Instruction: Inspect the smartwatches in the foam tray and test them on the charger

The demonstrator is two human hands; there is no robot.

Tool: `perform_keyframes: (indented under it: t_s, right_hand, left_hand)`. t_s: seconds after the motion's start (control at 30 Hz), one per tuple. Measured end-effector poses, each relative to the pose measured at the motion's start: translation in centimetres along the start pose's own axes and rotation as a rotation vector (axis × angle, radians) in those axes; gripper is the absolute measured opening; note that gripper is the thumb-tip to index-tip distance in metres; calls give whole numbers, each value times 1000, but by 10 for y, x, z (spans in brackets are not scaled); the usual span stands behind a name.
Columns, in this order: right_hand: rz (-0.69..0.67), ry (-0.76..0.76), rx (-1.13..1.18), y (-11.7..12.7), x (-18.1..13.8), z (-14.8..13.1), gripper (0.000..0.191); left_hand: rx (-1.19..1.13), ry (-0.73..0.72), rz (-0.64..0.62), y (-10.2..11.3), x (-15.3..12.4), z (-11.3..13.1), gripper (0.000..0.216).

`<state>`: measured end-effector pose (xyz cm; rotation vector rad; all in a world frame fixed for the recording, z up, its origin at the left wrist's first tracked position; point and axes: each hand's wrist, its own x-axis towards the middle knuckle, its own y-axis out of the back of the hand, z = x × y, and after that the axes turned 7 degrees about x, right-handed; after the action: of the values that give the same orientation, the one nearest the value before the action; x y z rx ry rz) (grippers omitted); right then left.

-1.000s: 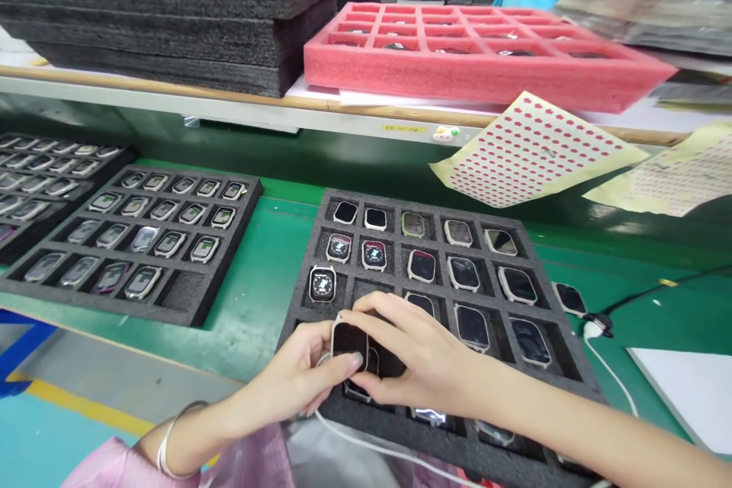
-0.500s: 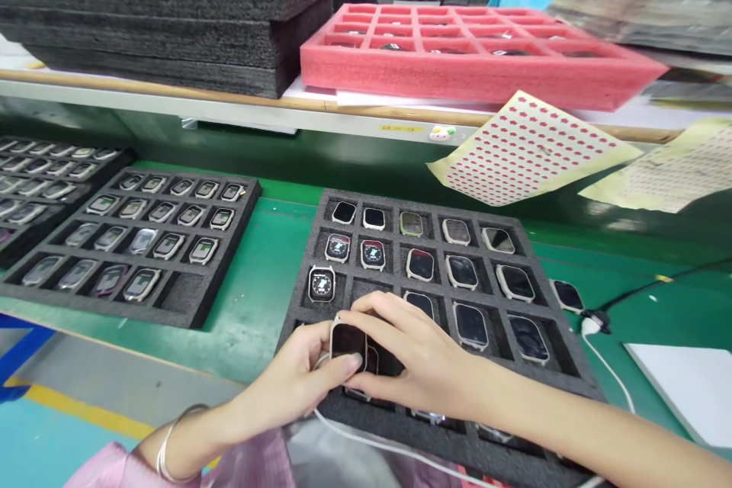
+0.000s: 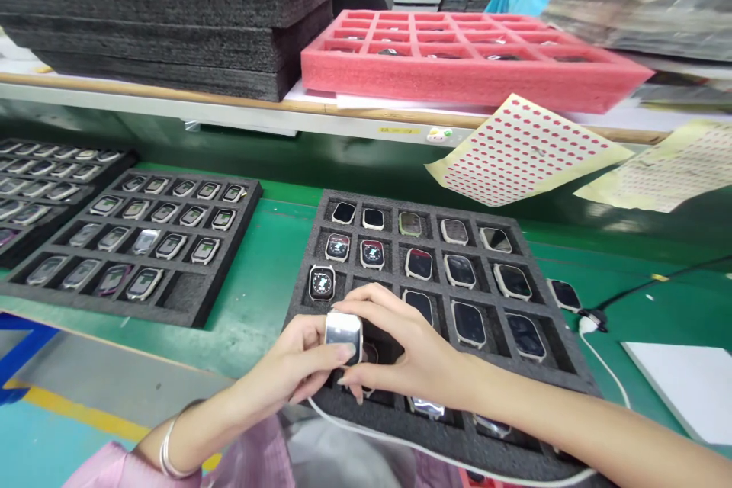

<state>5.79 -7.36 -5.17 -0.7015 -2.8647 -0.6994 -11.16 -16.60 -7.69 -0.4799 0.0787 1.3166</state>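
Both of my hands hold one smartwatch body (image 3: 344,331) just above the near left part of a black foam tray (image 3: 557,366). My left hand (image 3: 297,363) pinches its lower edge with the thumb on the bottom. From the right side, my right hand (image 3: 406,354) curls round it, fingers closed. The watch screen looks pale and lit. Several more watch bodies (image 3: 459,270) lie in the tray's pockets, some with lit faces (image 3: 322,282). A white cable (image 3: 400,446) runs under my wrists along the tray's near edge.
A second black foam tray (image 3: 183,297) of watches lies to the left on the green bench, a third (image 3: 117,160) beyond it. On the shelf above stand stacked black foam sheets (image 3: 171,8) and a pink foam tray (image 3: 474,80). Red-dot sticker sheets (image 3: 523,152) hang from it. A white sheet (image 3: 686,385) lies right.
The watch in my hands has been lifted slightly and tilted, and its screen has gone from dark to pale. Both hands shifted a little toward me and left.
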Motion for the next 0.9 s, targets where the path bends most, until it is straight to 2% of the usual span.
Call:
perform_keyframes:
  t_s: [0.2,0.37,0.57,0.73,0.9]
  right_hand:
    - [49,-27,123,-1,6,2,41]
    - [47,-99,341,2,10,4,28]
    - [24,-249,678,-1,11,14,35]
    - [32,-247,752,-1,10,14,39]
    - [-23,-223,735,1,12,21,36]
  left_hand:
    - [-162,9,-57,6,4,-1,28]
    - [-207,22,-97,8,7,0,29]
    - [-183,79,-109,7,7,4,37]
    - [-186,15,-141,7,5,3,32]
    - [-114,60,-110,9,4,2,39]
